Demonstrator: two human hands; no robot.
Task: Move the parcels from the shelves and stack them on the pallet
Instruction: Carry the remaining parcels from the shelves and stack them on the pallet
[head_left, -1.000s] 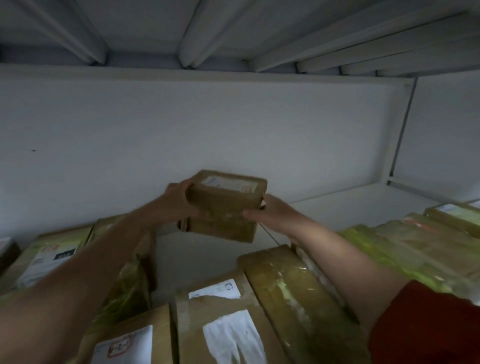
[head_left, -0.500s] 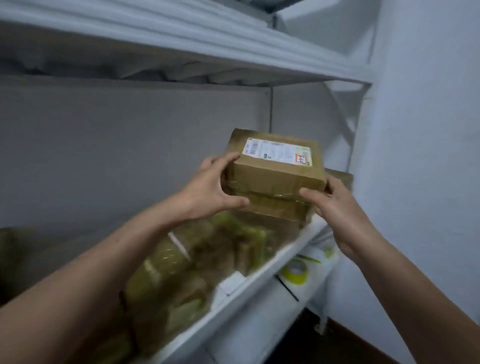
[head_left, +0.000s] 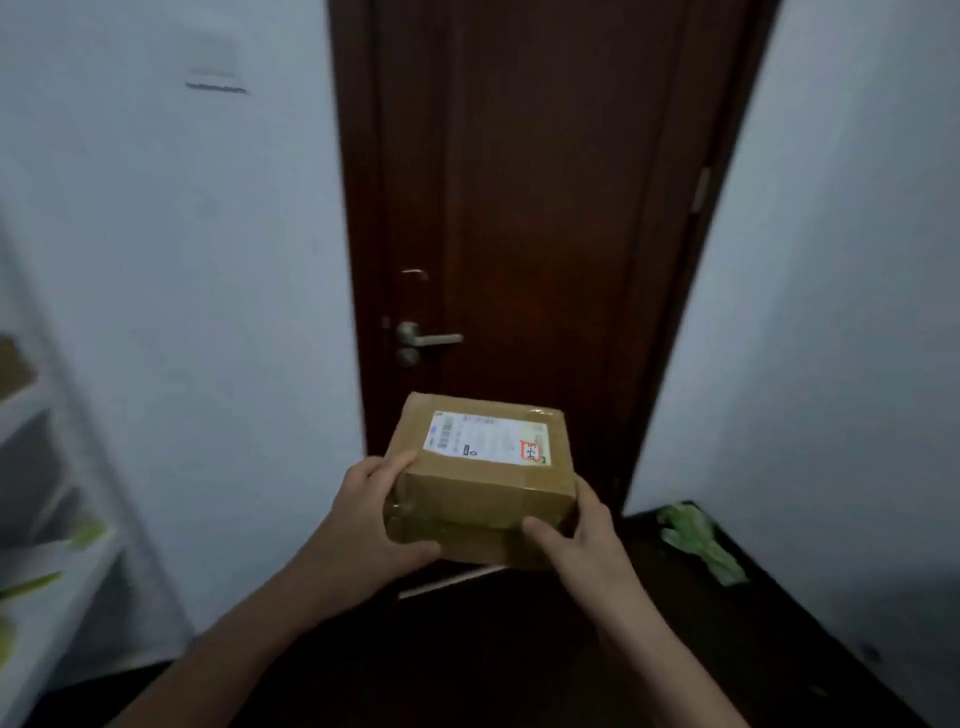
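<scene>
A small brown cardboard parcel (head_left: 480, 478) with a white shipping label on top is held level in front of me, at chest height. My left hand (head_left: 366, 512) grips its left side, thumb on the top edge. My right hand (head_left: 582, 535) clasps the lower right corner, fingers under the front. The white shelf (head_left: 31, 525) shows only as a blurred strip at the far left edge. No pallet is in view.
A dark brown door (head_left: 524, 218) with a silver lever handle (head_left: 428, 339) stands straight ahead between white walls. The floor is dark. A crumpled green wrapping (head_left: 698, 540) lies on the floor by the right wall.
I have lifted the parcel off the shelf and turned right with it; the view swung from the shelf's inside to the door. Both hands keep their hold.
</scene>
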